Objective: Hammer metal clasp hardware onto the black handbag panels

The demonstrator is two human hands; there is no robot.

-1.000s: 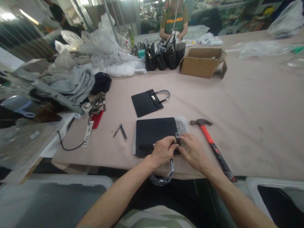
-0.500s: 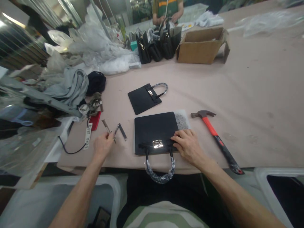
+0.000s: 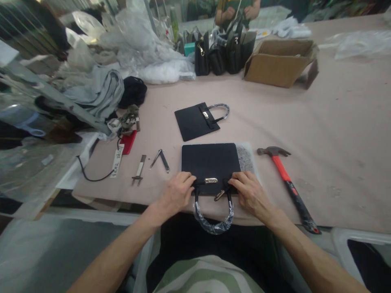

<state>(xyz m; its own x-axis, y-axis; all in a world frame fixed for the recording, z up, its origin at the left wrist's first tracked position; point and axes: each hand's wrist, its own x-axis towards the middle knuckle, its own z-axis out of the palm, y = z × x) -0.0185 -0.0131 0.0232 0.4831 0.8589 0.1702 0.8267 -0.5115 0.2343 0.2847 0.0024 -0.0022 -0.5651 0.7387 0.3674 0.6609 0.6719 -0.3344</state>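
Observation:
A black bag panel [image 3: 210,160] lies in front of me, its plastic-wrapped handle [image 3: 215,228] hanging over the table's front edge. My left hand [image 3: 180,189] pinches the strap at the left of the gold clasp [image 3: 211,180]. On the right, my right hand [image 3: 247,189] holds the other strap end with closed fingers. A loose-hanging metal piece [image 3: 219,195] sits between the clasp and my right hand. Under the panel's right side shows a speckled slab [image 3: 245,158]. Farther back lies a second black panel [image 3: 194,122] with a wrapped handle.
A claw hammer [image 3: 282,171] lies on the right. On the left are a metal tool [image 3: 139,171], folding tweezers-like tool [image 3: 163,160] and red object [image 3: 128,142]. Behind stand black bags [image 3: 202,57] and a cardboard box [image 3: 277,63]; another person's hands are beyond.
My left hand has let go of the metal tool and moved right to the strap. The metal piece at the clasp has swung to the right. The view has shifted.

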